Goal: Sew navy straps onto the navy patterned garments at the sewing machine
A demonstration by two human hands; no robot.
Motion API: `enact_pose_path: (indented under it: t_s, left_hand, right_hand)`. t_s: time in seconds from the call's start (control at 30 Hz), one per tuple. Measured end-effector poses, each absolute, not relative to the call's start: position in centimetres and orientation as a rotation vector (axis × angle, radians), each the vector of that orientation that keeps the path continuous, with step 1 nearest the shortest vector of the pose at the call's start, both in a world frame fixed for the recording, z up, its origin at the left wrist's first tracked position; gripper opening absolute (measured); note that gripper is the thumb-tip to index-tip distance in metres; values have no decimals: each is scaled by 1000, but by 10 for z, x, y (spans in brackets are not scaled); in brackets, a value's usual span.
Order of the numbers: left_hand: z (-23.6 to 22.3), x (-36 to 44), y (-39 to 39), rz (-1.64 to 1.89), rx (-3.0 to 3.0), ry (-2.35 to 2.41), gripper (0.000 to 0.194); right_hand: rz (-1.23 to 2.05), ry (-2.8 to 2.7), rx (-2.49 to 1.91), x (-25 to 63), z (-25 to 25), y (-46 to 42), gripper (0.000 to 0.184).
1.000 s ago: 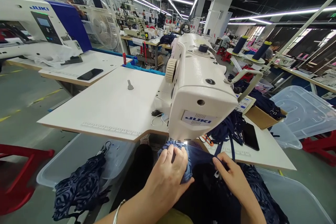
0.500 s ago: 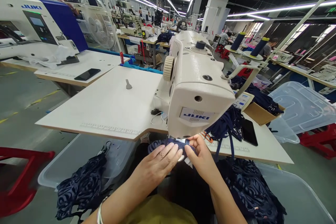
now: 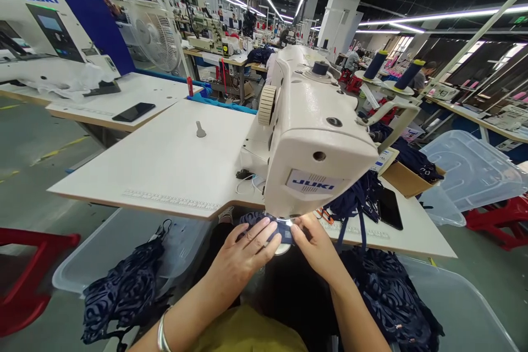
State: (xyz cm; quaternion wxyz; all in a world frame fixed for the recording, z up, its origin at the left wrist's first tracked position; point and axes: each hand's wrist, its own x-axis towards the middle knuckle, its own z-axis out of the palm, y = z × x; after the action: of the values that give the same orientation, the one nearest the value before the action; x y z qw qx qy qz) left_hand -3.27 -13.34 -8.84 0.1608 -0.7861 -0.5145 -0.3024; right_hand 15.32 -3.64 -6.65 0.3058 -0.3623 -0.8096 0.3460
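Note:
A white sewing machine (image 3: 322, 148) stands before me, its head low over a navy patterned garment piece (image 3: 251, 219). My left hand (image 3: 247, 247) rests on that piece with fingers stretched out flat, left of the needle area. On the right side, my right hand (image 3: 315, 242) pinches the edge of the same fabric between thumb and forefinger, close under the machine head. Between the hands a plain navy strip shows, with a small paler patch on it. Beneath the fabric a round white part is partly visible. The needle itself is hidden.
A dark phone (image 3: 389, 209) and navy straps (image 3: 358, 198) lie right of the machine; a small grey metal piece (image 3: 200, 130) lies left. Patterned navy garments hang over the left plastic bin (image 3: 70, 272) and the right bin (image 3: 474, 291). A red stool (image 3: 33, 242) stands far left.
The fabric under the machine head has shifted, and a pale paper-like tag below my right hand is out of sight. My left fingers have moved slightly left. The view has tilted a little.

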Motion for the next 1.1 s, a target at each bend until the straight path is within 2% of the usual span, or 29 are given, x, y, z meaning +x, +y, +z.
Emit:
enact_pose_path:
  t_s: [0.37,1.1]
  left_hand:
    - [-97,-25,-134,-866,-2095,-1555,40]
    - [-94,-15,-134,-789,-2029,-1634,41]
  right_hand:
    - [893,-2201,-992,147,-66,-29,26]
    - [872,-2187,-969,144,-69,-24,26]
